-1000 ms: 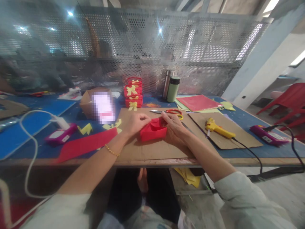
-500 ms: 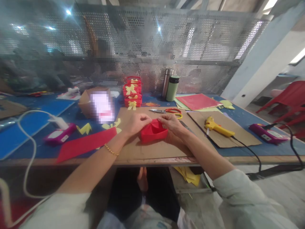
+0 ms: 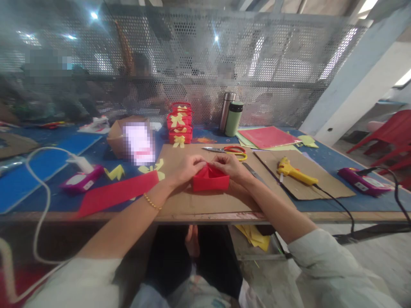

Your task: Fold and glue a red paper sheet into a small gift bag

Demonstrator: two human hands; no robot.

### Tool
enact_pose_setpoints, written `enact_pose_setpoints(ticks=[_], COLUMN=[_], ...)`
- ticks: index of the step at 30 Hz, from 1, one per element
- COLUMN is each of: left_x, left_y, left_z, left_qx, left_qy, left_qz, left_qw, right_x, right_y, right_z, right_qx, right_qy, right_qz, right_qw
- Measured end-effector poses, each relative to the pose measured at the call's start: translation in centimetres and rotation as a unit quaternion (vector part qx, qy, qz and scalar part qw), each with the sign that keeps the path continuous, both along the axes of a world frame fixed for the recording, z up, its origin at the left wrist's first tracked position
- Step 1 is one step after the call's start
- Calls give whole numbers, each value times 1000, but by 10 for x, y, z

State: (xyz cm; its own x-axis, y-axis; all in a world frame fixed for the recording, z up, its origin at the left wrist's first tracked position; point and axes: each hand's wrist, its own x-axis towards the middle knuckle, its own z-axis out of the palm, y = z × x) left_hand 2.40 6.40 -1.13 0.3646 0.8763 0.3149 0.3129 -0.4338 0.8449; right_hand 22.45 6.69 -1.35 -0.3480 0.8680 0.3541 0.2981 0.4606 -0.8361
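Note:
A small red box [image 3: 211,184], open at the top, rests on the brown cardboard sheet [image 3: 180,203] in front of me. My left hand [image 3: 192,167] pinches its far rim from the left. Close beside it, my right hand [image 3: 229,166] pinches the same rim from the right, the fingertips of both nearly meeting. Scissors [image 3: 229,149] with red and yellow handles lie just beyond my hands. A flat red strip [image 3: 118,192] lies left of my left forearm. To the right a yellow glue gun [image 3: 297,172] lies on another piece of cardboard.
Red boxes with yellow bows [image 3: 180,124] stand at the back, near a green bottle [image 3: 234,119] and a steel flask [image 3: 225,109]. Purple power strips [image 3: 82,179] sit at both sides, with cables. A phone [image 3: 138,143] leans on a cardboard box [image 3: 116,139]. Red sheets [image 3: 269,137] lie back right.
The red box has turned a little, so its long front side now faces me squarely. Both hands have drawn closer together along its far rim.

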Motion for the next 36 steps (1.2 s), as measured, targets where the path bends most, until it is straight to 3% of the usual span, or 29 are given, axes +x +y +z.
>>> enact_pose_setpoints(ticks=[6, 15, 22, 31, 36], left_x=[-3, -3, -3, -5, -5], left_y=[-2, -1, -7, 0, -2], left_z=[2, 0, 7, 2, 2], left_qx=[-67, -42, -53, -8, -49], left_qy=[-95, -89, -84, -54, -79], left_qz=[37, 82, 89, 83, 62], left_qw=[992, 992, 991, 995, 994], right_x=[4, 4, 5, 6, 6], right_y=[2, 4, 0, 1, 3], right_z=[-3, -6, -2, -1, -3], right_qx=[25, 52, 66, 50, 33], right_qy=[65, 83, 63, 57, 62], right_qz=[-23, -32, -42, -40, -36], right_qw=[997, 995, 995, 996, 997])
